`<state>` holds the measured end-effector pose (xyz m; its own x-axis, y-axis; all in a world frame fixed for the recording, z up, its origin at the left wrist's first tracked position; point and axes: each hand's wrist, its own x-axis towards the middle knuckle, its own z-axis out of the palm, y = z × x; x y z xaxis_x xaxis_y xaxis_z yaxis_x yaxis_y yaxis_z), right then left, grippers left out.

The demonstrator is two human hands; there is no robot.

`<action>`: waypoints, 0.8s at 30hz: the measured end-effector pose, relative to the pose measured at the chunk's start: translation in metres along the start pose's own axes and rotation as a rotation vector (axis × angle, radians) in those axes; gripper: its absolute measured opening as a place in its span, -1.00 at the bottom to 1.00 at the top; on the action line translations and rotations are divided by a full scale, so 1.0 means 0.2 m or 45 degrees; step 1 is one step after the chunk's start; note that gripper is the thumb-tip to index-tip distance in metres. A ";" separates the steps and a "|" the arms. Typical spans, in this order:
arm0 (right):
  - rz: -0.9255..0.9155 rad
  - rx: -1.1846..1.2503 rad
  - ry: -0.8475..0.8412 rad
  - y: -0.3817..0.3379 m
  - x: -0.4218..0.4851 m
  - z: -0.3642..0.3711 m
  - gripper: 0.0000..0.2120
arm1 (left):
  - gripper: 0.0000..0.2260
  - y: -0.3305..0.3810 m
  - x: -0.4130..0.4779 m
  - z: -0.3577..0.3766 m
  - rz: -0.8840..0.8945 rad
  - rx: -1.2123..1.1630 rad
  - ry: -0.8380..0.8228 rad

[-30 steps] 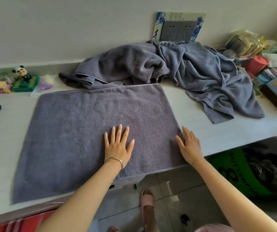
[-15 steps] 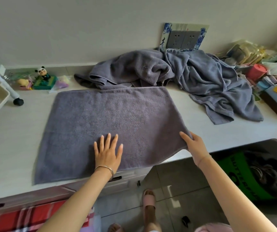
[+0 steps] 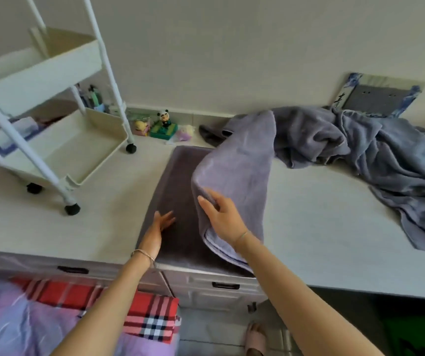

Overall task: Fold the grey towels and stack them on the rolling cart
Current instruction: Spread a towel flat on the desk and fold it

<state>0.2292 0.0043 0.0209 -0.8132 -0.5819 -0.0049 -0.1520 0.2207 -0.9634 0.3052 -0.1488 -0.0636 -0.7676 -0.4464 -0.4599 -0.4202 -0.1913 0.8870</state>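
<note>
Grey towel is on the counter mid-fold, right hand pinching the lifted half's edge and left hand flat and open on the bottom layer, so I'd bring that flap straight over and square the edges before the cart.
</note>
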 end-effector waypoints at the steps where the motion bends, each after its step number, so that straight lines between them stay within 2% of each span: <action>1: 0.037 -0.061 -0.097 0.04 0.02 0.08 -0.73 | -0.47 0.02 -0.01 -0.02 -0.007 -0.042 0.026; 4: 0.272 -0.242 -0.330 0.17 0.05 0.21 -0.67 | -0.47 0.06 -0.02 -0.06 -0.001 -0.068 0.047; 6: 0.346 -0.333 -0.281 0.26 0.06 0.20 -0.65 | -0.49 0.05 0.01 -0.09 -0.013 0.023 0.104; 9: 0.198 -0.815 -0.005 0.40 0.09 0.04 -0.64 | -0.63 0.03 0.04 -0.12 0.029 0.279 0.177; 11: 0.103 -1.093 -0.036 0.48 0.09 -0.09 -0.60 | -0.77 0.03 0.07 -0.11 0.096 0.467 0.200; 13: 0.046 -1.275 -0.110 0.54 0.07 -0.19 -0.51 | -0.81 0.04 0.09 -0.08 0.102 0.532 0.180; 15: 0.017 -1.336 -0.073 0.57 0.03 -0.26 -0.40 | -0.65 0.06 0.09 -0.04 0.094 0.664 0.126; 17: 0.037 -1.355 0.002 0.59 -0.02 -0.31 -0.39 | -0.54 0.07 0.11 0.01 0.125 0.855 0.030; 24: 0.133 -1.328 -0.063 0.56 -0.15 -0.35 -0.68 | -0.46 0.20 0.24 0.23 0.336 1.269 -0.147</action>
<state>0.1982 0.1012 -0.0693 -0.8298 -0.5474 -0.1082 -0.5104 0.8230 -0.2492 0.2296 -0.1369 -0.0522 -0.9130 -0.2725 -0.3036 -0.4014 0.7337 0.5483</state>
